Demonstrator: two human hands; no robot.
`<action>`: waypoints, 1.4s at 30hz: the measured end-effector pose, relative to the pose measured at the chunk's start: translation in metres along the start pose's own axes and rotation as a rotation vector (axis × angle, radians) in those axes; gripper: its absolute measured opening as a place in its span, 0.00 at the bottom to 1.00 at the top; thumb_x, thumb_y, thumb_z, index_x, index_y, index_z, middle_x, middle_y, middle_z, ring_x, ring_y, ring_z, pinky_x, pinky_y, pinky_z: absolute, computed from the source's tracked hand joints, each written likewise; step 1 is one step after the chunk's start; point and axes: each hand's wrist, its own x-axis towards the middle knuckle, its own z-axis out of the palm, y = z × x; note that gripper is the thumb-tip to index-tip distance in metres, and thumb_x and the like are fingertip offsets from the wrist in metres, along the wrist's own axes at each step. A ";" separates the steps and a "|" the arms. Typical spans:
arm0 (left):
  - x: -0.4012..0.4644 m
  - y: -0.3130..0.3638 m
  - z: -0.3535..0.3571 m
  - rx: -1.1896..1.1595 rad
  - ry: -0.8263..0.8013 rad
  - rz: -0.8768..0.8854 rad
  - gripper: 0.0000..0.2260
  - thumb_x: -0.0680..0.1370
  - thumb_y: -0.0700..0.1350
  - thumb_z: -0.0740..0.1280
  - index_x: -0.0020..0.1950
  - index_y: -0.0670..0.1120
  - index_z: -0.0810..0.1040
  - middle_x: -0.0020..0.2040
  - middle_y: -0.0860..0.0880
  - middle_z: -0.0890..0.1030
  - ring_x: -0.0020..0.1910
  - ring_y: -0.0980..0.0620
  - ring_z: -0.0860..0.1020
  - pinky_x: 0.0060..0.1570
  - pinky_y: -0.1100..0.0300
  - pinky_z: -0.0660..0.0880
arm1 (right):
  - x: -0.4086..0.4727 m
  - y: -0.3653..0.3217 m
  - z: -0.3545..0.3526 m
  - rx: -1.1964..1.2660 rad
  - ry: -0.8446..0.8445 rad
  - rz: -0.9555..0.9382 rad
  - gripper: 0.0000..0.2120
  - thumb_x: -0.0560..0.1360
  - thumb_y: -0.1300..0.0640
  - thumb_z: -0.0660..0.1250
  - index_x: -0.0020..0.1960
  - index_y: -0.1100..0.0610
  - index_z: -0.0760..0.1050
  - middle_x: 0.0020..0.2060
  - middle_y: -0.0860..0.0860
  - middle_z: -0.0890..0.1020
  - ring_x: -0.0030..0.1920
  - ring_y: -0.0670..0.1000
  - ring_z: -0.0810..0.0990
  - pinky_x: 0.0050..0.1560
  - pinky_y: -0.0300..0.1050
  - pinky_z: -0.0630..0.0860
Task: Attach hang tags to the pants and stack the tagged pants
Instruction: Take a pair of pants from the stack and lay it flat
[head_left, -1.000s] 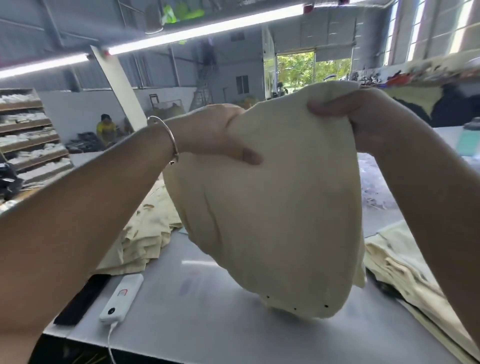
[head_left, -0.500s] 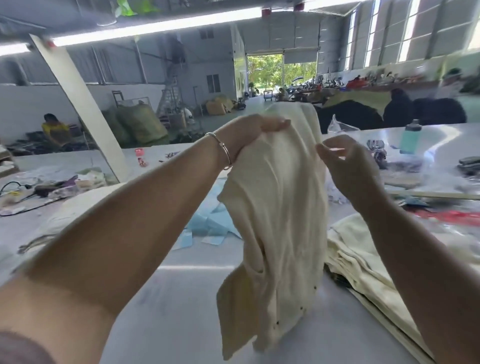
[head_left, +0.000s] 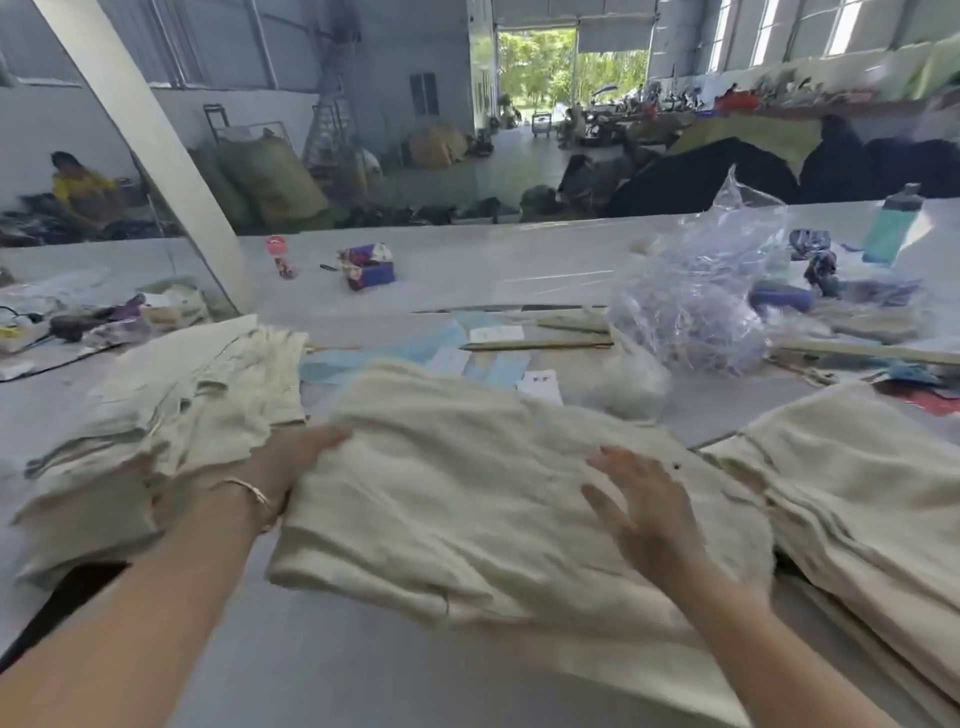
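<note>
From the head camera: half a second ago you held the cream pants (head_left: 467, 499) up in the air with both hands; now they lie flat and folded on the surface (head_left: 322, 670) in front of you, and your gaze has dropped to them.

Count three lots of cream cloth: the one pair in the middle, a stack of pants (head_left: 156, 431) just left of it, and a second stack (head_left: 862, 483) just right of it. How many pairs each stack holds cannot be told. Light blue and white hang tags (head_left: 488, 358) lie scattered beyond the middle pair, too blurred to count, and a crumpled clear plastic bag (head_left: 696, 301) sits farther back on the right, with one teal bottle (head_left: 891, 228) behind it.

Your left hand (head_left: 306, 452) reaches in low at the pair's left edge, fingers against the cloth; whether they curl under it cannot be told. A thin bracelet (head_left: 249, 491) circles that wrist. Your right hand (head_left: 644, 509) is released, fingers spread and straight, over the right half of the pair; the blur hides whether it touches.
</note>
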 end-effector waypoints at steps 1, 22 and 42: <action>0.019 -0.038 -0.012 0.255 0.021 -0.098 0.12 0.75 0.44 0.71 0.56 0.40 0.81 0.47 0.43 0.85 0.44 0.48 0.83 0.42 0.60 0.78 | -0.006 0.001 0.035 -0.122 -0.171 0.035 0.22 0.80 0.41 0.57 0.73 0.44 0.66 0.75 0.46 0.64 0.74 0.49 0.61 0.70 0.48 0.61; 0.089 -0.173 0.008 1.059 -0.060 0.309 0.04 0.75 0.40 0.61 0.43 0.50 0.71 0.46 0.49 0.79 0.45 0.45 0.77 0.44 0.54 0.72 | -0.021 0.039 0.091 -0.231 0.069 1.036 0.37 0.68 0.36 0.71 0.65 0.62 0.70 0.61 0.62 0.74 0.61 0.63 0.71 0.56 0.55 0.69; 0.013 -0.123 0.230 -0.045 -0.604 0.012 0.06 0.76 0.43 0.70 0.46 0.40 0.82 0.41 0.46 0.85 0.42 0.49 0.85 0.34 0.60 0.78 | -0.040 0.015 0.086 -0.066 0.362 0.042 0.12 0.58 0.72 0.75 0.32 0.58 0.77 0.27 0.49 0.75 0.28 0.51 0.74 0.29 0.41 0.67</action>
